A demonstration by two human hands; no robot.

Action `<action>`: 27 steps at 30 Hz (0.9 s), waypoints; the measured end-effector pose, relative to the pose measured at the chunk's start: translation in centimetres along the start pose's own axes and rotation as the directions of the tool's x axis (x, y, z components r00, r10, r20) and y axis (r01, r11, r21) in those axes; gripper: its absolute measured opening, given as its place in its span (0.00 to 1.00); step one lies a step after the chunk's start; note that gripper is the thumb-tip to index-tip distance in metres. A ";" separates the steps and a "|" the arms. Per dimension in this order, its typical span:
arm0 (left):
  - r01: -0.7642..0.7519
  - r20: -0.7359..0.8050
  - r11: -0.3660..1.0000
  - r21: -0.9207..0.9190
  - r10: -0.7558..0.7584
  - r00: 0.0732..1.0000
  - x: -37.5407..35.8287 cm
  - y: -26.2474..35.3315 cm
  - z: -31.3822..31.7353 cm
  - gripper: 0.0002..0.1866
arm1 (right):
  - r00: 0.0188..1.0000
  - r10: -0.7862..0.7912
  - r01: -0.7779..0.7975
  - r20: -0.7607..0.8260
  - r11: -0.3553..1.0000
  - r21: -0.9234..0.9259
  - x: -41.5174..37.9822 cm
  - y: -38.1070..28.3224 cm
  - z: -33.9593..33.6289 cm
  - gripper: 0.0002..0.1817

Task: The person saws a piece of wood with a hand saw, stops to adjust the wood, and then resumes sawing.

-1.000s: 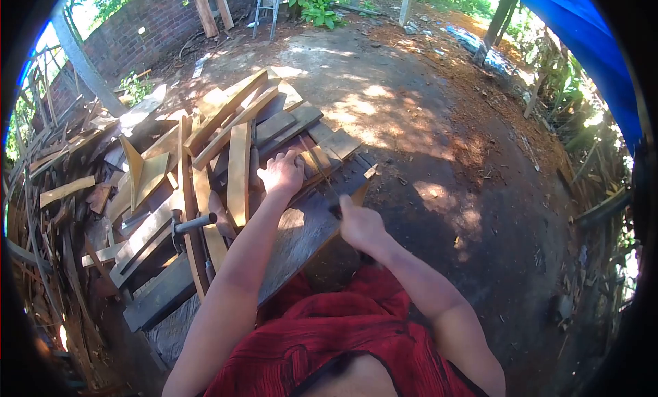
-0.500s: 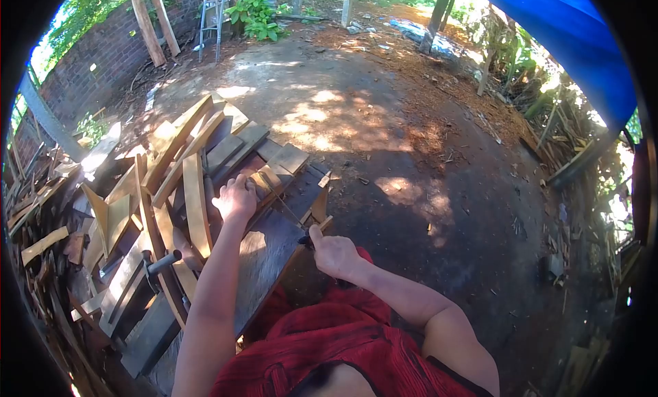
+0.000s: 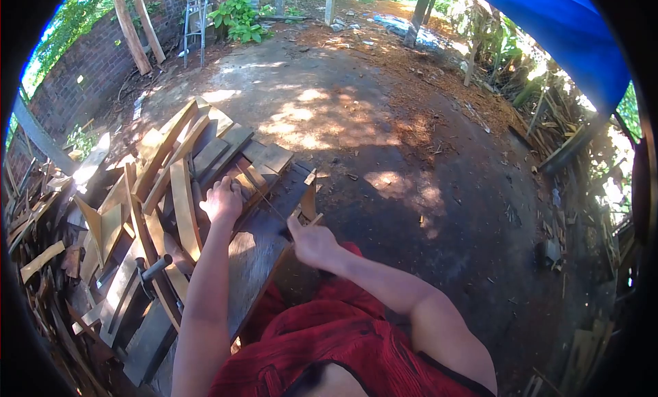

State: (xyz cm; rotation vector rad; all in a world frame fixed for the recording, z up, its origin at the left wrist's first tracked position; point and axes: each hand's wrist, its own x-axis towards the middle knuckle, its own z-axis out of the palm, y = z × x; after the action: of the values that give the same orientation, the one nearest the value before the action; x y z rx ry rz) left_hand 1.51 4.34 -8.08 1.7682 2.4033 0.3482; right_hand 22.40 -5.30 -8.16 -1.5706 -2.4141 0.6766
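Observation:
My left hand (image 3: 222, 200) bears down on a short piece of wood (image 3: 256, 178) lying on the workbench (image 3: 259, 260); its fingers are curled over the wood's near end. In my right hand (image 3: 312, 243) is the dark handle of what looks like a hand saw (image 3: 275, 210), its thin blade seen nearly edge-on. The blade runs from my fist up to the right side of that wood. Whether its teeth are in the wood is too small to tell. My right forefinger stretches along the handle.
Many cut boards (image 3: 185, 205) are heaped on the left of the bench, with a hammer (image 3: 156, 267) lying among them. An upright wood offcut (image 3: 309, 197) stands at the bench's right edge. Further off are a ladder (image 3: 196, 27), a brick wall (image 3: 89, 75) and a blue tarp (image 3: 555, 34).
My right hand has moved slightly back toward my body relative to the bench, drawing the saw with it. My left hand stays on the wood. The whole view has shifted a little.

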 end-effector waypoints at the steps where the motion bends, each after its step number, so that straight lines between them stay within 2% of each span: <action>1: -0.002 0.001 1.000 -0.002 0.002 1.000 0.2 0.1 -0.1 0.15 | 1.000 0.003 -0.003 -0.001 1.000 -0.002 -0.8 0.4 -0.3 0.17; 4: -0.009 0.033 1.000 0.011 0.009 0.999 0.1 -0.1 0.1 0.16 | 0.995 0.058 -0.057 0.087 0.998 -0.016 -1.8 0.6 -0.4 0.17; 6: -0.015 0.035 1.000 0.020 0.015 0.999 0.4 -0.2 0.3 0.17 | 1.000 -0.011 0.010 0.016 1.000 0.020 1.4 0.0 -1.0 0.19; 11: 0.003 0.006 1.000 0.014 -0.003 1.000 0.0 0.1 -0.1 0.17 | 0.998 0.039 -0.039 -0.050 0.999 0.001 9.3 -2.7 -0.1 0.17; 14: 0.013 0.027 1.000 0.014 -0.013 1.000 -0.1 0.1 -0.1 0.17 | 0.998 -0.005 0.005 -0.062 1.000 0.005 8.2 -2.0 -0.1 0.16; 17: 0.011 0.019 1.000 0.012 -0.012 1.000 0.2 -0.1 0.1 0.16 | 0.999 -0.028 0.029 -0.035 0.999 0.029 2.7 -0.6 -0.4 0.18; 19: 0.016 0.032 1.000 0.004 -0.017 0.999 0.2 -0.1 -0.1 0.16 | 1.000 0.025 -0.025 -0.005 1.000 -0.002 -0.9 0.4 0.1 0.19; 22: 0.007 0.029 1.000 -0.008 -0.007 1.000 0.0 -0.2 0.0 0.15 | 0.997 0.059 -0.058 0.050 0.998 -0.007 -1.5 0.6 -1.0 0.19; 27: 0.007 0.027 1.000 0.001 -0.007 1.000 0.1 0.0 -0.1 0.16 | 1.000 0.009 -0.008 -0.028 1.000 0.009 8.0 -2.0 -0.5 0.16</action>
State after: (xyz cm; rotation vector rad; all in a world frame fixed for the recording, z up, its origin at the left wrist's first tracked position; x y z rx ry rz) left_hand 1.47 4.43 -7.94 1.7529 2.3915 0.3204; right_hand 17.58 1.38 -7.58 -1.5770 -2.3823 0.6614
